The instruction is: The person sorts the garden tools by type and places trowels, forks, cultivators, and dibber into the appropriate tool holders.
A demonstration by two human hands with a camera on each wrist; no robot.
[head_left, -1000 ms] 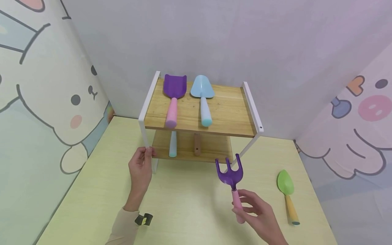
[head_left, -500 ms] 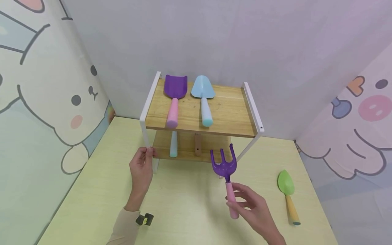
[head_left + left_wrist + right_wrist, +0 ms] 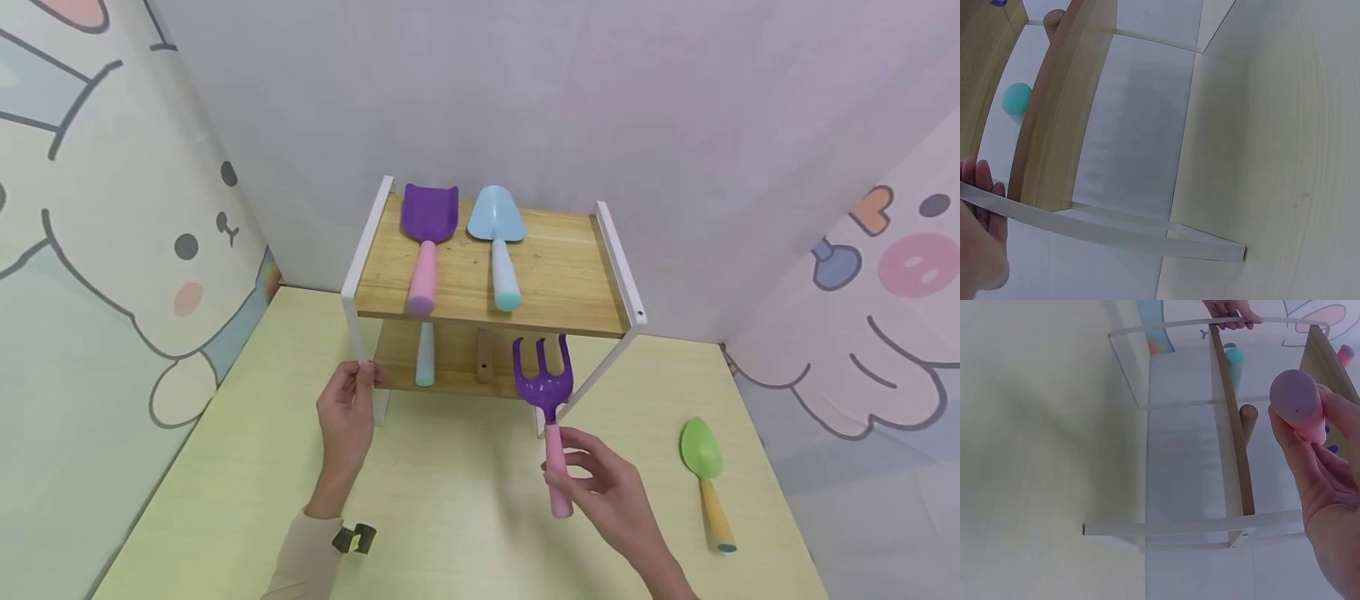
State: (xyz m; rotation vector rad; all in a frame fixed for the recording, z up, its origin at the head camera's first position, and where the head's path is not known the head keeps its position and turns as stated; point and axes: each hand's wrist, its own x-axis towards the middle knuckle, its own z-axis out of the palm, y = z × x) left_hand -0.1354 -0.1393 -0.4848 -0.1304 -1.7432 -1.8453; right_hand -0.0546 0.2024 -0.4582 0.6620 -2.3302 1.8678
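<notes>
A purple three-pronged garden hand fork (image 3: 545, 389) is pinched by its pink handle in my right hand (image 3: 611, 492). Its prongs point up, in front of the lower board's right end. My left hand (image 3: 347, 408) grips the white left post of a two-tier wooden shelf rack (image 3: 570, 283), with fingers behind the post in the left wrist view. On the upper board lie a purple scoop (image 3: 429, 215) with a pink handle and a light blue trowel (image 3: 497, 215). Below, a pale blue handle (image 3: 425, 354) and a brown wooden handle (image 3: 485, 357) show; their heads are hidden.
A green trowel (image 3: 701, 450) with a yellow handle lies on the pale wooden table (image 3: 450, 508), right of the rack. Curtains with cartoon animals (image 3: 150, 275) close in the back and sides. A black wristband (image 3: 354, 538) sits at my left wrist.
My right hand has carried the hand fork up and to the left, closer to the lower shelf board. The left hand keeps its grip on the post.
</notes>
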